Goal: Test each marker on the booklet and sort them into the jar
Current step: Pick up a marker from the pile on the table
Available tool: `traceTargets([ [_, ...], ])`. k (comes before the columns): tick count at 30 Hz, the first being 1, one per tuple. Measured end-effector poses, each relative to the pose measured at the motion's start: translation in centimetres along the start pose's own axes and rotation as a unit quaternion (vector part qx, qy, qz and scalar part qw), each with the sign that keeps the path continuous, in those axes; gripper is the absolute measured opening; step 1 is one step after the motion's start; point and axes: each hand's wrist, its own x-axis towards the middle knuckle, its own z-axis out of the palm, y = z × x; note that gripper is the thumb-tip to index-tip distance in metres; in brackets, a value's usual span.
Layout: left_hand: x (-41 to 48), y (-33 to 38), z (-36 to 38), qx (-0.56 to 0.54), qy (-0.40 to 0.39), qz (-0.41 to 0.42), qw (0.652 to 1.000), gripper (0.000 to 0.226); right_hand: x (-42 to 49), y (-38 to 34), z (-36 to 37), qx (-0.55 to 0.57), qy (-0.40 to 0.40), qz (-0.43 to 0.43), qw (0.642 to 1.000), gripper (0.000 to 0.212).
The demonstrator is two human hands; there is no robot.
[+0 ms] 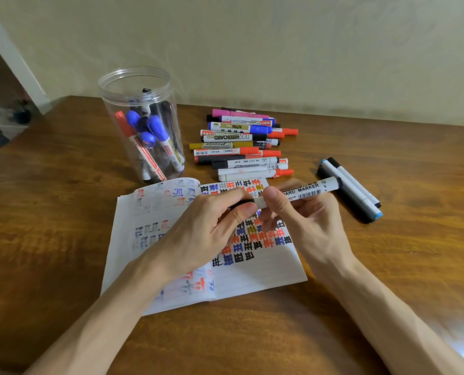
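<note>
A white board marker (310, 191) lies level above the open booklet (257, 269). My right hand (304, 217) holds its barrel between thumb and fingers. My left hand (209, 226) grips the marker's black cap end (241, 204). The booklet's pages carry rows of black, red, blue and yellow test marks. A clear plastic jar (141, 123) stands open behind the booklet on the left, with several blue, red and black markers inside. A pile of several markers (241, 144) lies behind the booklet.
Two thick grey and black markers (352, 189) lie side by side to the right of the booklet. All of this rests on a brown wooden table (49, 212) against a pale wall. A doorway opens at the far left.
</note>
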Motion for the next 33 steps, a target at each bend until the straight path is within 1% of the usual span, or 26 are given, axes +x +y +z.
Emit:
traceTargets([
  [3,-0.2,-0.1,-0.3,-0.040,-0.011,-0.024,0.999,0.024,0.1,0.0,-0.1,-0.001,-0.008,-0.012,1.000,0.023],
  [7,-0.3,0.1,-0.3,-0.104,-0.035,-0.033,0.993,0.024,0.1,0.3,-0.1,-0.012,-0.027,-0.025,0.999,0.020],
  [9,-0.4,0.2,-0.6,-0.154,-0.040,-0.046,0.986,0.029,0.2,0.3,-0.6,-0.007,-0.039,-0.029,0.999,0.016],
  [10,-0.6,0.2,-1.0,-0.174,-0.031,-0.056,0.983,0.035,0.3,0.2,-1.3,-0.001,-0.033,-0.031,0.999,0.014],
  [12,-0.8,-0.2,-2.2,-0.190,0.008,-0.073,0.979,0.045,0.9,0.1,-3.0,0.009,0.018,-0.028,0.999,0.013],
  [14,-0.6,-0.6,-2.7,-0.178,0.034,-0.092,0.979,0.046,1.3,0.2,-4.0,0.009,0.054,-0.015,0.998,0.023],
  [16,-0.2,-0.7,-2.1,-0.147,0.036,-0.104,0.983,0.048,1.4,0.6,-3.7,-0.003,0.073,0.006,0.997,0.030],
  [19,0.0,-0.6,-0.7,-0.082,0.024,-0.102,0.991,0.040,1.4,1.1,-3.0,-0.017,0.103,0.055,0.993,0.022],
  [21,-0.2,-1.0,-0.7,-0.049,0.024,-0.086,0.995,0.035,1.2,1.2,-2.9,-0.050,0.089,0.081,0.991,0.020],
  [23,-0.2,-1.3,-1.0,-0.018,0.036,-0.080,0.996,0.029,0.9,0.9,-2.7,-0.054,0.068,0.103,0.991,0.016],
  [25,-0.2,-1.3,-1.1,-0.030,0.049,-0.078,0.995,0.021,0.4,0.5,-2.4,-0.040,0.051,0.117,0.991,0.020],
  [27,-0.2,-1.0,-1.0,-0.053,0.053,-0.081,0.994,0.019,-0.1,0.1,-2.3,-0.035,0.044,0.126,0.990,0.025],
  [30,-0.2,-1.1,-1.0,-0.029,0.067,-0.064,0.995,0.019,-1.0,-0.3,-2.1,-0.068,0.006,0.126,0.990,0.027],
  [33,-0.2,-1.0,-1.0,-0.032,0.075,-0.061,0.995,0.016,-2.0,-0.3,-1.9,-0.097,-0.044,0.112,0.988,0.015],
])
